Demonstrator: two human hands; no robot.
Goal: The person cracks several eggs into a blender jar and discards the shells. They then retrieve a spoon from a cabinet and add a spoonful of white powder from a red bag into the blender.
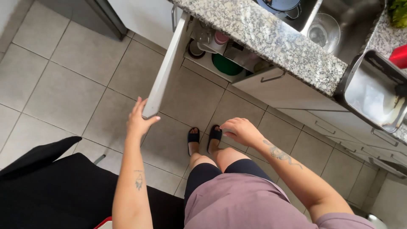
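The white cabinet door stands swung wide open below the granite counter, and its lower outer corner sits in your left hand — fingers spread flat along the edge, thumb hooked under the corner. Your right hand hangs loosely curled and empty above your knees, well apart from the door. Inside the cabinet a green bowl shows on the shelf.

A speckled granite counter runs along the far side, with a steel sink holding a glass bowl, a metal tray at right, and grey floor tiles below.
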